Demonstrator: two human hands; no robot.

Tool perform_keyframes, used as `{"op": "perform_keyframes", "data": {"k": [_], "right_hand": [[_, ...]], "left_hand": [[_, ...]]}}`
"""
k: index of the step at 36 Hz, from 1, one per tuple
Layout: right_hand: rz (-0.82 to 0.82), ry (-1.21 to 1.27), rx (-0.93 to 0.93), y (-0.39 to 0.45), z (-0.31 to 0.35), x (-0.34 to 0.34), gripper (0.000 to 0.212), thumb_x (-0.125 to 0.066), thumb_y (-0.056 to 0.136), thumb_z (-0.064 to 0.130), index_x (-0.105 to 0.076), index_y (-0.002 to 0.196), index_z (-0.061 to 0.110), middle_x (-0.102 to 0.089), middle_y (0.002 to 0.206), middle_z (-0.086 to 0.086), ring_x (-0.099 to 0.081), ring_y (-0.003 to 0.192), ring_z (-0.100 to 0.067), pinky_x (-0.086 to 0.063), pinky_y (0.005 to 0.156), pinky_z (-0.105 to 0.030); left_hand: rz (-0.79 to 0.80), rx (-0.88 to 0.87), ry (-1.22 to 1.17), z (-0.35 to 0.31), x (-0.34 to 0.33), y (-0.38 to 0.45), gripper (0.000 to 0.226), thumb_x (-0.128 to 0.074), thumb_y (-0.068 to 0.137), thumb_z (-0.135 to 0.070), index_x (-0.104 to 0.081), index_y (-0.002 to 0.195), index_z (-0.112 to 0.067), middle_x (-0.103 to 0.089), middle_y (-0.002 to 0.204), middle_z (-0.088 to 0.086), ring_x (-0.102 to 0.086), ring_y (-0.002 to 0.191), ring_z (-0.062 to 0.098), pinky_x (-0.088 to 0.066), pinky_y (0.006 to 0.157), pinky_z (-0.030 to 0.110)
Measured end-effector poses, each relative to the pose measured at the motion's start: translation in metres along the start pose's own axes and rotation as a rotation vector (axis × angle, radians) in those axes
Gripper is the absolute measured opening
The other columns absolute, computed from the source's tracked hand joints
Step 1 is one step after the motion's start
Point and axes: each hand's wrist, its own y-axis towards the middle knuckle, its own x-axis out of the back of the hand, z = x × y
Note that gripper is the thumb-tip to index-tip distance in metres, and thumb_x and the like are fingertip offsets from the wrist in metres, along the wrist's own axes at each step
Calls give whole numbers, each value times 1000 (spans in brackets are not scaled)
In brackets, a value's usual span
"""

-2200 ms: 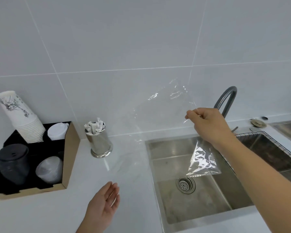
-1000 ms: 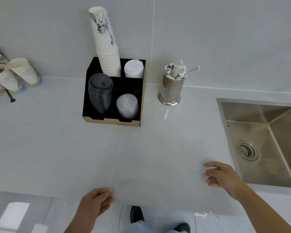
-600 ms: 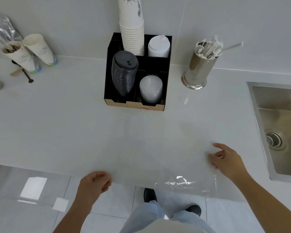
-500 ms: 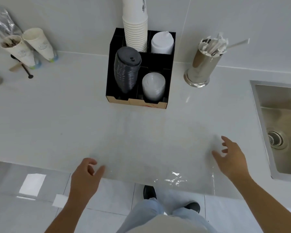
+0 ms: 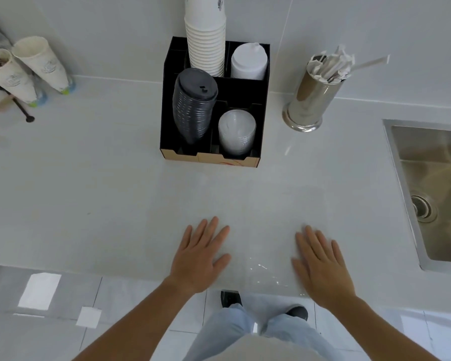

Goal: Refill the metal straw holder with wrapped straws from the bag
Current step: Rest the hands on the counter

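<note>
The shiny metal straw holder (image 5: 311, 100) stands at the back of the white counter, right of the black organizer, with paper-wrapped straws (image 5: 333, 66) sticking out of its top. A clear plastic bag (image 5: 261, 230) lies flat on the counter near the front edge; it looks empty and is hard to see. My left hand (image 5: 199, 256) and my right hand (image 5: 320, 261) both rest palm down on the bag, fingers spread, one near each side of it.
A black cardboard organizer (image 5: 167, 105) holds stacked paper cups (image 5: 206, 35), black lids, white lids and clear lids. Two paper cups (image 5: 24, 69) with stirrers stand at the far left. A steel sink (image 5: 432, 188) lies to the right. The counter edge (image 5: 89, 273) runs just under my wrists.
The bag was carried from over the sink to the counter and laid flat. Both hands let go of its corners and now press flat on it, closer together.
</note>
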Motion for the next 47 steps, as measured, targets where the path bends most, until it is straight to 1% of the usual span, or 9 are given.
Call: {"op": "perform_keyframes", "data": {"k": [4,11,18,25,29,34,37,41,47], "right_hand": [[27,-47,12,4,7,-1,65,-12,99,54,-31,149,18,-30,157,-2,-19,143,-22,1,117,-39],[37,-90,64,21,32,-6,66,-20,97,55,-26,152,18,-28,157,-1,-17,143,-19,4,118,-38],[66,-129,125,39,43,-1,71,-12,98,60,-20,153,16,-24,159,-2,-23,146,-21,4,117,-39],[81,-195,257,47,34,8,85,-22,91,73,-22,153,15,-21,160,-3,-21,146,-21,-6,115,-45],[105,-210,311,45,35,10,92,-23,87,78,-20,153,14,-18,160,-4,-20,147,-22,-8,115,-47],[122,-211,313,38,33,11,97,-23,85,81,-15,154,14,-12,161,-3,-14,148,-21,-4,115,-48],[131,-216,319,37,30,11,98,-22,84,82,-13,155,15,-9,161,-2,-11,148,-20,-3,116,-47],[127,-220,300,36,27,13,95,-21,85,81,-17,154,15,-15,161,-2,-16,148,-20,-6,115,-47],[107,-212,290,42,27,16,90,-21,88,76,-23,153,14,-23,160,-3,-24,146,-22,-8,115,-46]], "left_hand": [[-2,40,11,21,-5,-12,63,-24,95,-62,-17,151,-35,-13,161,-1,-11,148,21,-3,116,43],[16,89,32,57,5,-22,64,-24,94,-64,-19,151,-36,-16,161,-2,-12,147,19,6,116,36],[-4,99,44,85,16,-15,66,-21,91,-67,-7,151,-42,-1,162,-8,1,149,14,10,116,34],[16,75,17,104,30,-4,68,-20,90,-69,1,150,-44,13,160,-13,11,148,12,7,119,37],[30,55,-1,116,33,-3,70,-20,88,-70,-2,150,-44,12,160,-13,12,148,11,7,119,38],[34,58,-35,119,27,-2,78,-9,79,-79,-2,149,-46,12,159,-14,11,148,11,8,119,40],[36,62,-46,118,27,-2,74,-18,84,-76,-2,149,-46,11,160,-13,12,147,11,8,119,39],[40,70,-37,116,30,-1,71,-26,87,-71,-2,149,-47,10,161,-14,11,147,10,8,119,38],[56,82,-1,111,33,-1,70,-22,89,-69,2,149,-45,12,161,-12,11,148,12,5,120,40]]}}
